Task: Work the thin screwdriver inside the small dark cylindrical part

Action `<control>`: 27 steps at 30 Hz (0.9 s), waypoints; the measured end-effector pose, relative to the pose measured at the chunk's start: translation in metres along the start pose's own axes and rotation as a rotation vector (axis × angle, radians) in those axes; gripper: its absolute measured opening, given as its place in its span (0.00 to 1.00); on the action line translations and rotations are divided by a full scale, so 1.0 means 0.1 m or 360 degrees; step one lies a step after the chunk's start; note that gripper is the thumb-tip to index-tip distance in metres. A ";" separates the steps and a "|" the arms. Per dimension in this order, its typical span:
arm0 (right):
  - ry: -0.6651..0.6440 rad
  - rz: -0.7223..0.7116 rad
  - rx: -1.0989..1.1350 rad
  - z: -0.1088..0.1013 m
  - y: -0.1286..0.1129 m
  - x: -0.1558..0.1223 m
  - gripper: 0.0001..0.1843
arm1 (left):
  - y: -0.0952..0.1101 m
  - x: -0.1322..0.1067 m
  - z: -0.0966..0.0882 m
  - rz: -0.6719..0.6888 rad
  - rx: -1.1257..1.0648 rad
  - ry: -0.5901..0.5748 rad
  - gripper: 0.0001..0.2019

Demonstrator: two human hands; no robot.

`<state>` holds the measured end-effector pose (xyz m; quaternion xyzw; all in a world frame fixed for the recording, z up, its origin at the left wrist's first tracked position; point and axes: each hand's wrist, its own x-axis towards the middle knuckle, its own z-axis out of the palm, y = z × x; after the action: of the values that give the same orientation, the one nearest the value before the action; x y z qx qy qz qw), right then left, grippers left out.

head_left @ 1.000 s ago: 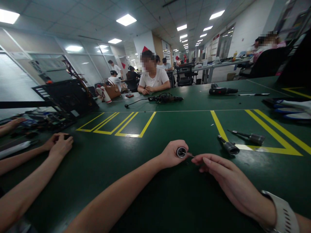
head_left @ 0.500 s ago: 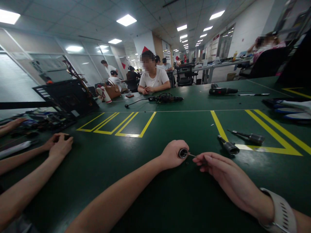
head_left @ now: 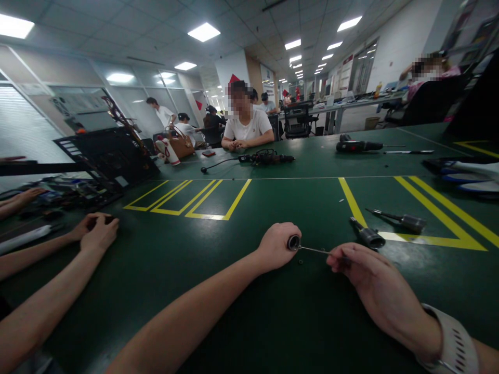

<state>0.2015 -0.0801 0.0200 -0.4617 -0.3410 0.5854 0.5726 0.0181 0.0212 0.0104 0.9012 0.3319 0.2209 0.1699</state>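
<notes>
My left hand (head_left: 277, 247) is wrapped round a dark metal cylinder (head_left: 293, 242), with its hollow round end facing me. A thin metal rod (head_left: 315, 250) is pinched in my right hand (head_left: 364, 275), which wears a pale watch strap. The rod's far tip is at the lower rim of the cylinder; its near end is hidden by my fingers. Just below the rod lies a tiny dark ring-shaped piece (head_left: 300, 262) on the table. Beyond my right hand lie two grey metal tool parts with narrow shafts, one nearer (head_left: 367, 235) and one farther (head_left: 405, 220).
The green table (head_left: 218, 301) carries yellow tape outlines. A power drill (head_left: 358, 146) and a dark cabled assembly (head_left: 265, 157) lie farther back. Another person's hands (head_left: 97, 228) work at the left, near a black frame (head_left: 111, 161). A seated person (head_left: 248, 127) is opposite.
My right hand has drawn back to the right with the rod. The rod's tip has shifted from inside the cylinder's opening to its lower rim, and more of the rod shows.
</notes>
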 end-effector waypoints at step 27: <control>0.0159 -0.0242 -0.0911 0.01 0.06 0.05 0.15 | -0.03 0.02 0.05 -0.0159 -0.0306 0.0386 0.08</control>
<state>0.1985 -0.0755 0.0138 -0.6057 -0.4971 0.3974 0.4776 0.0206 0.0241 0.0055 0.8298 0.3719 0.3502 0.2248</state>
